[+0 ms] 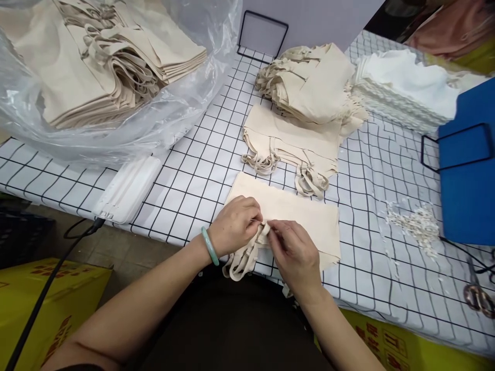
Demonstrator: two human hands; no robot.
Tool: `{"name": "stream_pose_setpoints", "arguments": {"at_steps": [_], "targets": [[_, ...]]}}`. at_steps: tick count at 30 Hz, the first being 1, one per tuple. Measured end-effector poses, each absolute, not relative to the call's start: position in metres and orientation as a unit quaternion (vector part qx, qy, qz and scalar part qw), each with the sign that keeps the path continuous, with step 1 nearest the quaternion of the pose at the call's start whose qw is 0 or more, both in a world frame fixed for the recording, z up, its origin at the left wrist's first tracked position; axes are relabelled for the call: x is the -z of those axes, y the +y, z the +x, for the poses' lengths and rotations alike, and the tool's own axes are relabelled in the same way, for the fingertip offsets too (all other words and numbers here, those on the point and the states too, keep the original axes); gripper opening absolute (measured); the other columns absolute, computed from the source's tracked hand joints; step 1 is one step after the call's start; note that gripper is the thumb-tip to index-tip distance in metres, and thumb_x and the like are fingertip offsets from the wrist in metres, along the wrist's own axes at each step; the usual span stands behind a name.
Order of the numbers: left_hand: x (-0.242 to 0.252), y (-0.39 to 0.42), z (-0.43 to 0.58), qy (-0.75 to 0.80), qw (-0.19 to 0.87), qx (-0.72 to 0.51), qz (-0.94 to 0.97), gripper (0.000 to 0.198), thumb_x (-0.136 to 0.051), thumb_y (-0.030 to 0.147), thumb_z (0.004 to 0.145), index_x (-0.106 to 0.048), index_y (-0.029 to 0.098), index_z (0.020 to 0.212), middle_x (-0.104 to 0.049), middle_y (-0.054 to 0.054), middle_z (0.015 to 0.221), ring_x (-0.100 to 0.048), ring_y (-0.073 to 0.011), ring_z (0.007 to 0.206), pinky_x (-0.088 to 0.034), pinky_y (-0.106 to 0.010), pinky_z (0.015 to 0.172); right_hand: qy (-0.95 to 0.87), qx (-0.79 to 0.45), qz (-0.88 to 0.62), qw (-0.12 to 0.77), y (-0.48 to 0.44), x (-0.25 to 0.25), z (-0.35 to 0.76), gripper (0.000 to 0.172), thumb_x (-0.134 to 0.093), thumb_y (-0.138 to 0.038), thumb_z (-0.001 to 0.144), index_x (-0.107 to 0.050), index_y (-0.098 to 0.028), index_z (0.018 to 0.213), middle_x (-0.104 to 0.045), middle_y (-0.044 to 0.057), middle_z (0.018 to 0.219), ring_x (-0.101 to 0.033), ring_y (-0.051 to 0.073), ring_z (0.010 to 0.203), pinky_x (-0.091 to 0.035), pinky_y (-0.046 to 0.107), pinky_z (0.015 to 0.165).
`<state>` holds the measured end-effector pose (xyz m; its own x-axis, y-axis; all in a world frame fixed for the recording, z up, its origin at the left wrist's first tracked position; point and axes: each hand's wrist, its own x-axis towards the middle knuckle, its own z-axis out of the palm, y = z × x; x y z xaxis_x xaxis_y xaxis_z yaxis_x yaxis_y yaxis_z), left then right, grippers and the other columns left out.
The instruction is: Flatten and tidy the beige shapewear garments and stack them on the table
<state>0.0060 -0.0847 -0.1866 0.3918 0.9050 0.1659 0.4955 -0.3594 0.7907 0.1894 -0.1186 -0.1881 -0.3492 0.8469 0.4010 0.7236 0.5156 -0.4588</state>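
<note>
A beige cloth piece [297, 211] with straps lies at the table's front edge in the head view. My left hand [237, 224], below a green bangle [209, 246] on the wrist, pinches the gathered fabric strap [247, 255] near the cloth's front edge. Close beside it on the right, my right hand [296, 252] grips the same strap between thumb and fingers. Loops of strap hang below the left fingers. Behind the cloth sits a pile of beige cloth pieces [309, 87] with bundled straps. The fingertips hide part of the strap.
A plastic bag [174, 113] of stacked beige cloth fills the back left, above a white power bank [129, 188] with a cable. White cloths [410, 87], a blue board [467, 165], scraps [417, 224] and scissors [479, 299] lie right. Yellow boxes [77, 288] stand below.
</note>
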Motion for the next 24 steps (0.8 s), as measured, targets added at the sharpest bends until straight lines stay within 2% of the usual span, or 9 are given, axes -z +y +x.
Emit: {"name": "stream_pose_setpoints", "arguments": {"at_steps": [7, 13, 20, 24], "targets": [[0.187, -0.084, 0.006, 0.452, 0.334, -0.311, 0.767, 0.014, -0.057, 0.006, 0.085, -0.065, 0.016, 0.082, -0.066, -0.005, 0.093, -0.058, -0.0183, 0.091, -0.049, -0.034, 0.088, -0.771, -0.139, -0.530, 0.325, -0.120, 0.188, 0.185, 0.014, -0.061, -0.012, 0.091, -0.068, -0.024, 0.097, -0.067, 0.001, 0.081, -0.059, 0.018, 0.078, -0.044, 0.036, 0.073], [0.186, -0.085, 0.006, 0.457, 0.332, -0.308, 0.765, 0.016, -0.055, 0.004, 0.085, -0.065, 0.017, 0.082, -0.067, -0.005, 0.093, -0.058, -0.0184, 0.090, -0.049, -0.034, 0.087, -0.735, -0.189, -0.557, 0.337, -0.119, 0.188, 0.184, 0.010, -0.061, -0.018, 0.093, -0.069, -0.025, 0.093, -0.070, 0.000, 0.083, -0.061, 0.019, 0.081, -0.044, 0.038, 0.078], [0.185, -0.085, 0.007, 0.459, 0.335, -0.309, 0.763, 0.014, -0.056, 0.007, 0.087, -0.066, 0.016, 0.082, -0.067, -0.005, 0.093, -0.058, -0.0190, 0.090, -0.050, -0.034, 0.087, -0.809, -0.093, -0.503, 0.290, -0.116, 0.180, 0.182, 0.017, -0.058, -0.014, 0.093, -0.067, -0.022, 0.104, -0.070, 0.005, 0.090, -0.060, 0.020, 0.081, -0.044, 0.037, 0.075], [0.186, -0.085, 0.007, 0.462, 0.333, -0.304, 0.764, 0.013, -0.057, 0.007, 0.086, -0.065, 0.015, 0.082, -0.067, -0.005, 0.093, -0.057, -0.0185, 0.089, -0.049, -0.033, 0.087, -0.750, -0.198, -0.545, 0.316, -0.118, 0.178, 0.186, 0.013, -0.056, -0.017, 0.094, -0.066, -0.022, 0.100, -0.069, 0.003, 0.086, -0.063, 0.017, 0.076, -0.051, 0.031, 0.067]]}}
